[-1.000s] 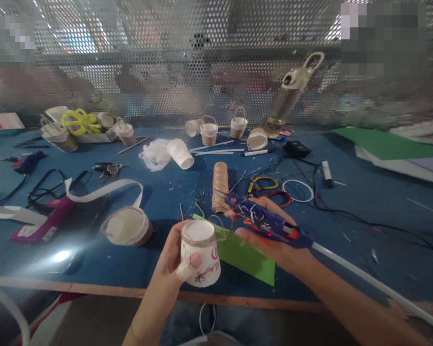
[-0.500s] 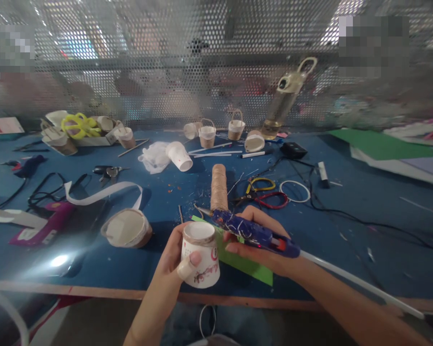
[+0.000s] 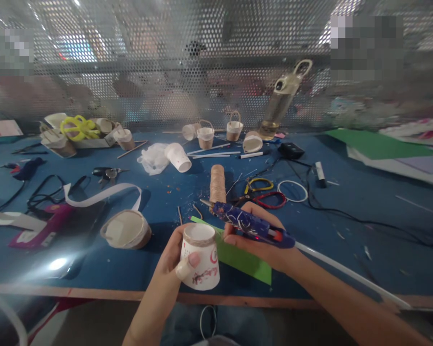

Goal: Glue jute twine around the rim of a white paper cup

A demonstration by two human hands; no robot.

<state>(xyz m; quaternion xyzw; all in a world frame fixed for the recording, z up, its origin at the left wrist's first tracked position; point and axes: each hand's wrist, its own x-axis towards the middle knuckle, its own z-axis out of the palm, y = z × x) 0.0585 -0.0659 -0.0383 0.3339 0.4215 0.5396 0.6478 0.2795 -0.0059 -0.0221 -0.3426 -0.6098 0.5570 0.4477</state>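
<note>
My left hand (image 3: 178, 262) grips a white paper cup (image 3: 204, 262) with red and pink print. Twine circles the cup near its upper end. Wrapped round a blue hot glue gun (image 3: 245, 222), my right hand (image 3: 263, 235) holds it up and to the right of the cup. The gun's nozzle points left, apart from the cup, and a long white glue stick (image 3: 350, 271) runs out of its back. Behind the nozzle stands a spool of twine (image 3: 217, 182). A green paper sheet (image 3: 245, 259) lies under the gun.
Scissors (image 3: 263, 192) and a white ring (image 3: 292, 191) lie right of the spool. A twine-sided basket (image 3: 126, 230) sits at the left, beside a white ribbon (image 3: 97, 197). Small handled baskets (image 3: 234, 129) and a bottle (image 3: 279, 105) stand at the back. A black cable (image 3: 339, 216) crosses the right.
The glue gun has risen slightly, its nozzle moving up away from the cup and twine scraps. My left hand still holds the cup in nearly the same place.
</note>
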